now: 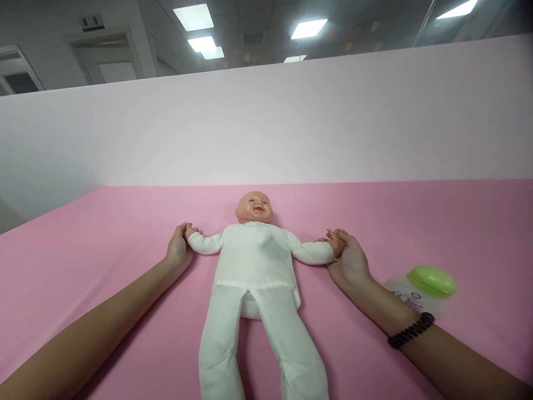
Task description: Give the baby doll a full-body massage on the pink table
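Note:
A baby doll (256,261) with a white cloth body lies on its back, its bare head away from me and its legs toward me. Both its arms are spread out to the sides. My left hand (179,244) is closed around the doll's hand at the left. At the right, my right hand (350,258) grips the doll's other hand between thumb and fingers, palm partly upward. A black coiled band (411,330) circles my right wrist.
A pink sheet (137,222) covers the surface under the doll. Beyond my right forearm lies a clear bottle with a green cap (433,281), partly hidden by that arm. A white panel (266,128) rises along the far edge.

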A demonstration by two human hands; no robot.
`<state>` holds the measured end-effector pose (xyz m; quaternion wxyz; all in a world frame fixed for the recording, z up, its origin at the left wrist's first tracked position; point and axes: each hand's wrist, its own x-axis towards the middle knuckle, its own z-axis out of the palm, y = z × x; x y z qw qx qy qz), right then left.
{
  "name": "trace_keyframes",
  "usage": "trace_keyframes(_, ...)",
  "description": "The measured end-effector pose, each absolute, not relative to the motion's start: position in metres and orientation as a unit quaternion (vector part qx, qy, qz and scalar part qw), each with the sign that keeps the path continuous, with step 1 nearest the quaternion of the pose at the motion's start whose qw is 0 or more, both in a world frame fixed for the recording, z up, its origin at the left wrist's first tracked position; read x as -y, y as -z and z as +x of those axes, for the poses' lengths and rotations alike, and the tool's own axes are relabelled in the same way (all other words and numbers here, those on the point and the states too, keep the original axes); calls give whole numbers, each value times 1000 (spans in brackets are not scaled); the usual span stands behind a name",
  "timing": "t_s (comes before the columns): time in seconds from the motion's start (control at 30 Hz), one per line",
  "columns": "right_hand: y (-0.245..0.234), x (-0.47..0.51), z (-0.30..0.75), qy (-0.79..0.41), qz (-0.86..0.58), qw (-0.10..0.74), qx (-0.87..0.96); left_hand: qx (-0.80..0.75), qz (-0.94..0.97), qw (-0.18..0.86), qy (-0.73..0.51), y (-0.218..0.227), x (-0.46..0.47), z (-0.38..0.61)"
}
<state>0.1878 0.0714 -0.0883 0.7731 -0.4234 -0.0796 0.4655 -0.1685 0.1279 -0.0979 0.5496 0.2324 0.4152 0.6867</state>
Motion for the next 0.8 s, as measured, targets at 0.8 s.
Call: trace_keyframes(0.8,88,-70,187,-469,-421,773,71,-406,228,544,-698,97,-127,-168)
